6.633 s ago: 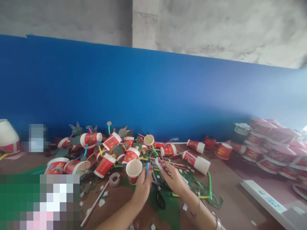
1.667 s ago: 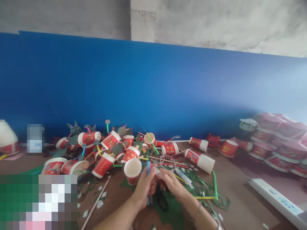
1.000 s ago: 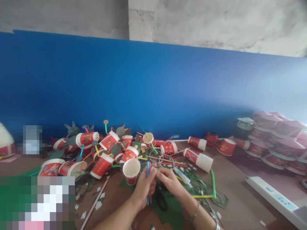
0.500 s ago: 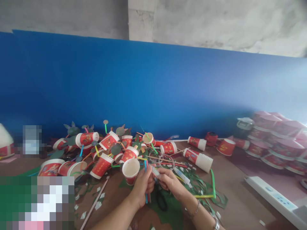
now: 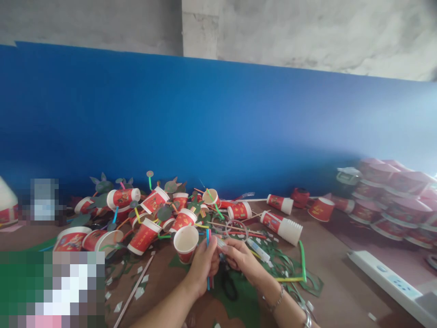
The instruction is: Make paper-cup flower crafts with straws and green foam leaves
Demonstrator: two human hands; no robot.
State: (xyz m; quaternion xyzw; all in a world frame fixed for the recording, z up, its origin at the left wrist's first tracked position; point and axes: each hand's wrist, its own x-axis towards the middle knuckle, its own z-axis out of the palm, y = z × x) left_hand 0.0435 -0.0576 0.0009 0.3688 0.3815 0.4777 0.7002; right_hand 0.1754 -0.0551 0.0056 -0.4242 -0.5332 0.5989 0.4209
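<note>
My left hand (image 5: pixel 205 264) is closed around a few drinking straws (image 5: pixel 208 234), one blue and one pink, standing roughly upright with their lower ends showing below the fist. Beside it, my right hand (image 5: pixel 241 257) pinches a small whitish, see-through piece (image 5: pixel 221 243) too small to name, which reaches the left fingertips. An open white-lined paper cup (image 5: pixel 186 241) stands just left of my hands. Below them lies a black loop (image 5: pixel 230 284), apparently a scissors handle, on green paper (image 5: pixel 239 303).
Red paper cups with straws and dark paper shapes (image 5: pixel 146 237) are heaped to the left. A cup stack (image 5: pixel 283 228), a glue tube (image 5: pixel 258 250) and green scraps (image 5: pixel 287 262) lie to the right. Farther right are a power strip (image 5: pixel 385 275) and piled pink-topped cups (image 5: pixel 392 205).
Hardly anything differs. Both hands stay together in the same place, and the whitish piece between them has tilted slightly; the view has shifted a touch.
</note>
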